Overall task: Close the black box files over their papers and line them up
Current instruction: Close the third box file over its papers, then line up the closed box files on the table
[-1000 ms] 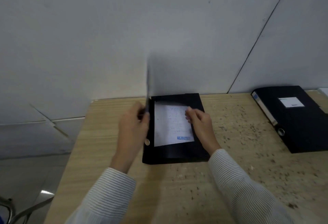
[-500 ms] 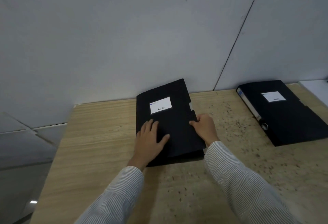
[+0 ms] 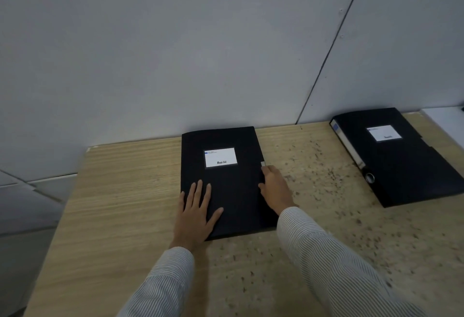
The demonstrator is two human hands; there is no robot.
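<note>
Closing step: I am pressing my left hand [image 3: 194,212] flat and open on the near file [image 3: 226,181], right hand [image 3: 275,187] fingering its clasp, gripping nothing; next, aligning it with the far file [image 3: 401,156].

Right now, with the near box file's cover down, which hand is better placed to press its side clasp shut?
The right hand: its fingertips already touch the near box file beside the small clasp tab. The left hand lies flat on the cover's near-left corner.
</note>
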